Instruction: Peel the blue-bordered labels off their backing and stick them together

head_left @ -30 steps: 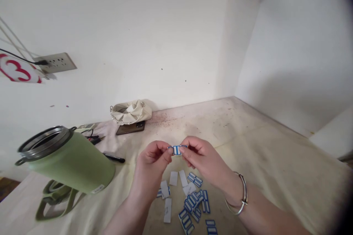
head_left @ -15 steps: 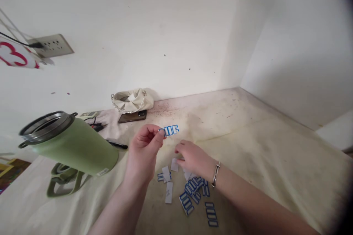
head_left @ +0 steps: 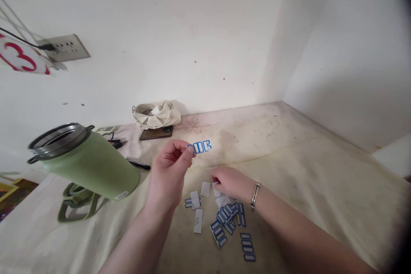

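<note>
My left hand [head_left: 170,169] pinches a small flat cut-out [head_left: 199,147] with blue outlines between thumb and fingertips, raised above the cloth. The end under the thumb is hidden. Lower and to the right, my right hand [head_left: 229,182] has its fingers drawn together at a white slip [head_left: 216,190], which shows below the fingertips. Beneath that hand lies a loose pile of blue-outlined pieces [head_left: 227,213], some overlapping. Single white slips [head_left: 198,221] lie left of the pile, one across a blue-outlined piece. Another blue-outlined piece [head_left: 247,247] lies apart toward me.
A large green tumbler [head_left: 96,160] without its lid stands at the left, its green lid [head_left: 78,205] beside it. Behind are a black pen [head_left: 138,164], a phone [head_left: 156,133] and a white pearl-handled bag [head_left: 157,113]. A wall socket [head_left: 67,48] is at upper left.
My right hand has shifted slightly right, off one white slip and onto another, and its fingers have drawn together. The left hand still holds the blue-outlined cut-out. The view has shifted a little.
</note>
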A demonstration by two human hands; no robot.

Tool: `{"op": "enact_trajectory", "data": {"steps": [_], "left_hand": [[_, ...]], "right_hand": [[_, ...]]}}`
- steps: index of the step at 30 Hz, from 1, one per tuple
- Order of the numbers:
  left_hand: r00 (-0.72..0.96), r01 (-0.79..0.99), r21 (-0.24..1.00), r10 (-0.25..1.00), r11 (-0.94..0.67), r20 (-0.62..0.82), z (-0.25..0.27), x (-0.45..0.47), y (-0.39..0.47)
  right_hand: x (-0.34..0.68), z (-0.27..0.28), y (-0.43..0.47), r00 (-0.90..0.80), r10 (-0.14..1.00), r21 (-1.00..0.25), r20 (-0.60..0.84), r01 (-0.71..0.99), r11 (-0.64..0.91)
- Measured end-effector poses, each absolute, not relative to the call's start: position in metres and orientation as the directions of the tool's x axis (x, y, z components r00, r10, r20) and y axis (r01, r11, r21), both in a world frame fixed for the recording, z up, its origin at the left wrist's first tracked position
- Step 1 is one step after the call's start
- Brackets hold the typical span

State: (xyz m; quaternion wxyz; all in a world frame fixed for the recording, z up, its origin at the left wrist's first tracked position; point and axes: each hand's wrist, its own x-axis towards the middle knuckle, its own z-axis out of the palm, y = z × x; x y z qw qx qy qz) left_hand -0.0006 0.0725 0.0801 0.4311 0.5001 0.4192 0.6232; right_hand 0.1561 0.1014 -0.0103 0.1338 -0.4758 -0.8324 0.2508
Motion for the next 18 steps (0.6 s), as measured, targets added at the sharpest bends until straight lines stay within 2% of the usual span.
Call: {"op": "enact_trajectory", "data": {"steps": [3, 7, 9, 11, 13, 14, 16, 18], "left_hand": [[-0.119, -0.122, 0.957, 0.961, -0.264, 0.25, 0.08, -0.002, 0.073], [-0.106, -0.142, 0.961, 0.969, -0.237, 0.223, 0.078, -0.004, 0.075], [-0.09, -0.154, 0.964, 0.975, -0.216, 0.204, 0.077, -0.003, 0.076], [-0.05, -0.136, 0.976, 0.985, -0.172, 0.167, 0.076, -0.002, 0.075], [0.021, -0.095, 0.991, 0.995, -0.099, 0.102, 0.076, 0.002, 0.074], [0.067, -0.077, 0.995, 0.996, -0.056, 0.061, 0.076, 0.003, 0.073], [0.153, -0.061, 0.998, 0.988, 0.019, -0.009, 0.077, 0.007, 0.07], [0.206, -0.072, 0.996, 0.978, 0.058, -0.042, 0.079, 0.01, 0.067]], "right_hand": [[0.165, 0.006, 0.106, -0.489, 0.872, -0.619, 0.042, 0.672, 0.407], [0.185, 0.042, 0.104, -0.364, 0.923, -0.724, 0.123, 0.603, 0.335], [0.192, 0.059, 0.095, -0.202, 0.958, -0.883, 0.205, 0.384, 0.269], [0.196, 0.073, 0.083, -0.055, 0.938, -0.909, 0.342, 0.234, 0.345], [0.194, 0.083, 0.07, 0.023, 0.873, -0.858, 0.487, 0.202, 0.473], [0.192, 0.087, 0.064, -0.005, 0.834, -0.811, 0.551, 0.235, 0.537], [0.187, 0.09, 0.058, -0.185, 0.732, -0.675, 0.655, 0.291, 0.678], [0.181, 0.09, 0.056, -0.36, 0.645, -0.567, 0.674, 0.306, 0.764]]}}
